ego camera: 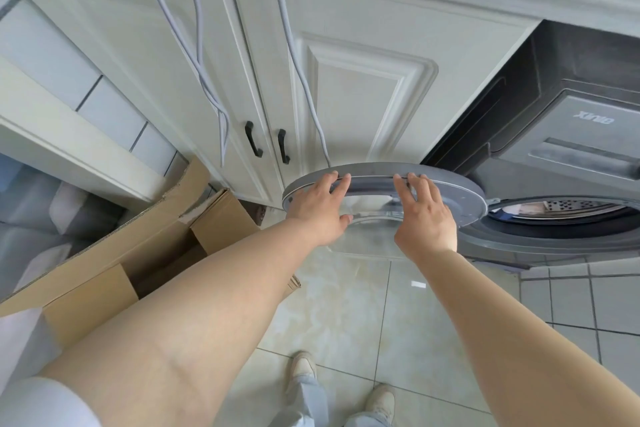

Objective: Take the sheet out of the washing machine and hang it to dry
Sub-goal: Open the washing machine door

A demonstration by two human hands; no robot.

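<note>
While the washer door (381,191) hangs open, both hands (left (320,208), right (424,215)) rest flat-fingered on it, no grip.

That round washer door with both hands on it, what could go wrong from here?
The washer door swings toward the cabinet, so it might knock the panel or catch the hanging cable. The open cardboard box sits close by the feet; a wet sheet pulled from the drum could drag over it.

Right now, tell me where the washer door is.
Head view, centre: the door is swung open, left of the drum, below the cabinet, with both hands on it.
</note>
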